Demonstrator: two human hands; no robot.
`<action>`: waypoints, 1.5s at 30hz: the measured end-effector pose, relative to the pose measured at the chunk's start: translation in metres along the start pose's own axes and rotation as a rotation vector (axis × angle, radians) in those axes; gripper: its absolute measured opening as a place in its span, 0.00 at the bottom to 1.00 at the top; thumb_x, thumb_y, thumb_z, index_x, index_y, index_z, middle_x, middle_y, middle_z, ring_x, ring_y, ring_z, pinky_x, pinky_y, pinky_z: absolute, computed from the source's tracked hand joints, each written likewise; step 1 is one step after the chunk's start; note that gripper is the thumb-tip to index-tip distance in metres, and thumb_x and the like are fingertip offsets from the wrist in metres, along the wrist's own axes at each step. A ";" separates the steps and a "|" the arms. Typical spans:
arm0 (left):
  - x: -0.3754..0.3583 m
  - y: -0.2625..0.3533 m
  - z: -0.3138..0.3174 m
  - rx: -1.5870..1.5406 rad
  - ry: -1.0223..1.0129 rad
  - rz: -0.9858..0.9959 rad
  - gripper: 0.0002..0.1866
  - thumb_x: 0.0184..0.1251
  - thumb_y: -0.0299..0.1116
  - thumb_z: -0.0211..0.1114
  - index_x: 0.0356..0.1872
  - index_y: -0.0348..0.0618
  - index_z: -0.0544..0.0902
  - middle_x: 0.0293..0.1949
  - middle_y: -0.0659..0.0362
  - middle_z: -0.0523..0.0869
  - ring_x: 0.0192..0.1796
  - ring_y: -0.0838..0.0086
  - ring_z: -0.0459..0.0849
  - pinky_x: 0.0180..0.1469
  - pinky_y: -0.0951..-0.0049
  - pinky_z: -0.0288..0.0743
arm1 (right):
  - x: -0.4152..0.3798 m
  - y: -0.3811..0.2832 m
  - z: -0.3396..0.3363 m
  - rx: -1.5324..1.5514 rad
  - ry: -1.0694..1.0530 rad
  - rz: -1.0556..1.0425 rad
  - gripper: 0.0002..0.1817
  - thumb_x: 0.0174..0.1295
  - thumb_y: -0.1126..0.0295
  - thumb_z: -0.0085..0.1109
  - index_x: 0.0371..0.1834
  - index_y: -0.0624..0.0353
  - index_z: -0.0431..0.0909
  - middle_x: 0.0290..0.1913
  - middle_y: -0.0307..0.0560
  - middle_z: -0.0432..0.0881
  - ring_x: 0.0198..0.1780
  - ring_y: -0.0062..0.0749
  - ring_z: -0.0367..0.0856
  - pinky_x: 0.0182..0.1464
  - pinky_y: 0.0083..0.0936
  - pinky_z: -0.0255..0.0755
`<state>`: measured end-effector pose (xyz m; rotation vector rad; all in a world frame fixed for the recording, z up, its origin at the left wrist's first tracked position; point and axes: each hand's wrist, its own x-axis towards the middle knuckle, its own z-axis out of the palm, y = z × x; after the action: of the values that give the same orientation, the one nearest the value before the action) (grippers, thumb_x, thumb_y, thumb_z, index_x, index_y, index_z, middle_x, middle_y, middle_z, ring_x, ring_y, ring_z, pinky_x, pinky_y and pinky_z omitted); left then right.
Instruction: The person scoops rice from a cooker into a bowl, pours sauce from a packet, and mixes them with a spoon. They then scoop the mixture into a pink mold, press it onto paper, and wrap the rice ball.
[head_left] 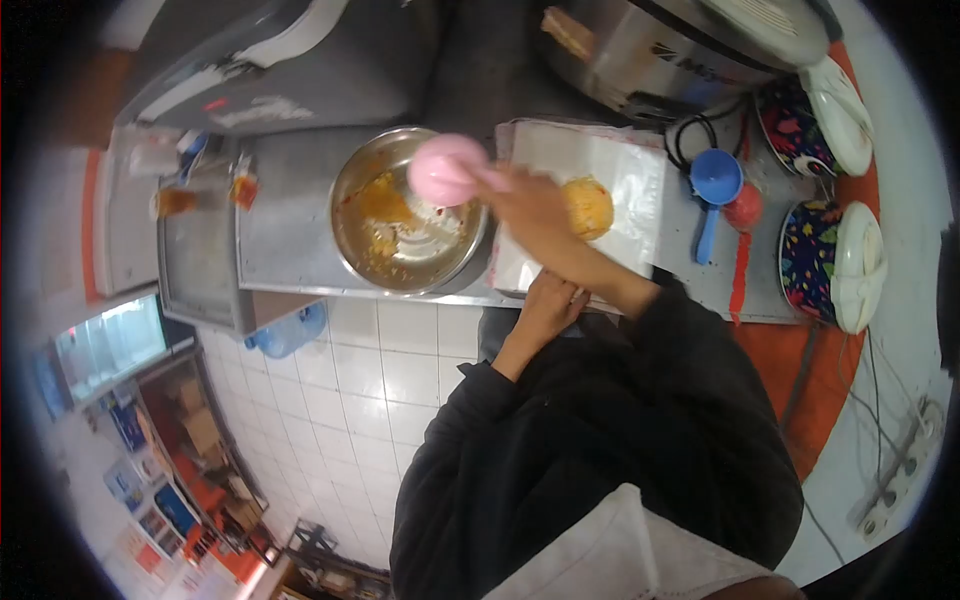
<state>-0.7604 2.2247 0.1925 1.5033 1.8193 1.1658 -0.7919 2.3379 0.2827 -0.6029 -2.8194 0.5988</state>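
Note:
My right hand [530,205] is closed around the handle of a pink scoop [442,172], held over the right side of a steel bowl [342,245]. Yellow-orange rice [385,205] clings to the bowl's bottom and sides. Just right of this hand, a rounded mound of yellow rice [588,208] sits on white wrapping paper [630,165], partly covered by my wrist. My left hand [550,305] is at the counter's front edge, beneath my right forearm. Its fingers look curled; whatever they may hold is hidden.
A blue scoop [716,178] lies right of the paper, beside a red round object [743,208]. Two patterned pots [810,250] with white lids stand farther right. Behind the paper is a large steel cooker [640,60]. A grey tray [200,260] is at the counter's left end.

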 end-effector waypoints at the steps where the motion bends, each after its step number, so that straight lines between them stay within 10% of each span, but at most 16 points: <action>1: 0.000 -0.004 0.009 -0.019 -0.080 0.090 0.15 0.46 0.28 0.66 0.39 0.41 0.78 0.38 0.51 0.79 0.43 0.55 0.77 0.48 0.61 0.71 | 0.021 -0.003 0.044 -0.139 -0.169 0.071 0.31 0.55 0.70 0.50 0.65 0.38 0.63 0.53 0.47 0.72 0.46 0.38 0.76 0.47 0.34 0.71; 2: 0.003 0.003 0.010 0.014 -0.067 0.106 0.15 0.45 0.27 0.66 0.38 0.40 0.78 0.40 0.50 0.80 0.46 0.53 0.77 0.47 0.59 0.71 | 0.032 -0.008 0.069 -0.201 0.171 -0.096 0.27 0.54 0.71 0.51 0.61 0.42 0.68 0.55 0.48 0.71 0.46 0.39 0.76 0.48 0.34 0.70; 5: 0.000 0.007 0.004 0.025 -0.054 0.017 0.16 0.44 0.27 0.67 0.38 0.39 0.78 0.38 0.50 0.80 0.47 0.52 0.77 0.47 0.58 0.71 | 0.036 0.003 0.071 -0.041 0.173 -0.241 0.21 0.54 0.70 0.55 0.53 0.46 0.75 0.52 0.47 0.73 0.47 0.40 0.75 0.49 0.34 0.70; 7: 0.000 0.005 -0.011 0.091 0.073 0.001 0.13 0.45 0.25 0.66 0.36 0.41 0.79 0.36 0.54 0.81 0.42 0.57 0.77 0.44 0.62 0.69 | 0.018 0.039 0.071 0.581 0.438 0.154 0.08 0.49 0.70 0.64 0.34 0.52 0.82 0.40 0.45 0.78 0.45 0.41 0.74 0.52 0.32 0.67; 8: 0.006 0.008 -0.022 0.138 0.177 0.022 0.12 0.45 0.24 0.66 0.35 0.42 0.79 0.35 0.56 0.81 0.40 0.60 0.76 0.43 0.65 0.67 | 0.007 0.064 0.025 0.400 0.487 0.035 0.05 0.48 0.70 0.66 0.29 0.53 0.82 0.38 0.46 0.79 0.44 0.40 0.74 0.50 0.32 0.67; 14: 0.042 -0.019 -0.069 0.931 0.351 -0.089 0.22 0.56 0.31 0.60 0.54 0.60 0.76 0.64 0.62 0.68 0.67 0.66 0.63 0.65 0.59 0.54 | -0.045 0.226 -0.010 -0.098 0.134 0.343 0.11 0.51 0.70 0.62 0.37 0.61 0.81 0.40 0.55 0.79 0.45 0.48 0.76 0.47 0.36 0.68; 21: 0.040 -0.060 -0.120 1.255 0.025 -0.054 0.26 0.59 0.28 0.56 0.60 0.61 0.71 0.67 0.60 0.64 0.70 0.67 0.58 0.70 0.56 0.46 | -0.048 0.224 -0.025 0.123 0.110 0.336 0.12 0.52 0.73 0.58 0.41 0.61 0.79 0.40 0.56 0.79 0.43 0.48 0.77 0.46 0.36 0.71; 25: 0.063 -0.036 -0.120 0.952 0.294 -0.012 0.23 0.58 0.27 0.57 0.57 0.58 0.74 0.64 0.60 0.67 0.68 0.66 0.62 0.68 0.57 0.51 | -0.062 0.226 -0.027 0.033 0.134 0.134 0.10 0.54 0.74 0.56 0.40 0.62 0.79 0.40 0.53 0.80 0.42 0.46 0.79 0.46 0.33 0.72; 27: 0.094 -0.040 -0.104 0.756 -0.039 0.088 0.22 0.59 0.28 0.58 0.56 0.56 0.74 0.62 0.59 0.69 0.65 0.67 0.66 0.65 0.56 0.56 | -0.065 0.220 -0.031 -0.038 0.239 0.007 0.10 0.54 0.75 0.56 0.40 0.61 0.80 0.43 0.52 0.80 0.45 0.45 0.78 0.48 0.33 0.72; 32: 0.187 -0.020 -0.039 0.495 -0.031 0.347 0.17 0.55 0.34 0.62 0.48 0.53 0.78 0.51 0.60 0.79 0.54 0.69 0.76 0.62 0.62 0.62 | -0.081 0.208 -0.041 0.063 0.328 -0.065 0.16 0.53 0.74 0.60 0.46 0.61 0.78 0.51 0.48 0.78 0.54 0.41 0.74 0.55 0.30 0.68; 34: 0.206 -0.026 -0.040 0.652 -0.546 0.343 0.16 0.56 0.36 0.62 0.47 0.51 0.77 0.39 0.59 0.83 0.44 0.66 0.81 0.59 0.66 0.65 | -0.087 0.213 -0.045 0.674 -0.073 0.268 0.18 0.50 0.74 0.64 0.47 0.61 0.78 0.55 0.47 0.74 0.58 0.37 0.70 0.58 0.29 0.65; 37: 0.213 -0.002 -0.046 0.564 -0.786 0.180 0.18 0.57 0.37 0.61 0.49 0.50 0.74 0.30 0.59 0.83 0.36 0.64 0.82 0.56 0.66 0.66 | -0.079 0.215 -0.045 0.965 -0.129 0.284 0.17 0.48 0.71 0.67 0.43 0.62 0.80 0.52 0.47 0.77 0.56 0.30 0.73 0.58 0.27 0.65; 41: 0.231 -0.005 -0.046 0.415 -1.010 -0.121 0.18 0.59 0.37 0.59 0.51 0.48 0.74 0.39 0.55 0.82 0.44 0.63 0.80 0.57 0.64 0.65 | -0.070 0.237 -0.037 0.496 -0.385 0.490 0.25 0.50 0.67 0.65 0.53 0.62 0.73 0.31 0.48 0.82 0.35 0.29 0.80 0.41 0.24 0.72; 43: 0.225 -0.034 -0.035 0.267 -0.969 -0.036 0.21 0.63 0.34 0.53 0.59 0.49 0.70 0.57 0.50 0.73 0.58 0.61 0.72 0.62 0.63 0.60 | -0.084 0.236 -0.013 0.776 -0.078 0.452 0.24 0.54 0.66 0.62 0.53 0.63 0.70 0.24 0.46 0.79 0.28 0.26 0.78 0.31 0.23 0.70; 45: 0.216 -0.051 -0.031 0.149 -1.047 0.070 0.23 0.64 0.32 0.51 0.62 0.51 0.67 0.63 0.51 0.65 0.63 0.60 0.65 0.65 0.64 0.56 | -0.099 0.205 -0.030 0.868 0.001 0.922 0.18 0.57 0.68 0.60 0.48 0.64 0.70 0.21 0.44 0.76 0.27 0.24 0.77 0.29 0.22 0.69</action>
<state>-0.8688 2.4205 0.1943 1.7697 1.1213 0.1322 -0.6237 2.4774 0.2119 -1.6052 -1.7946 1.7753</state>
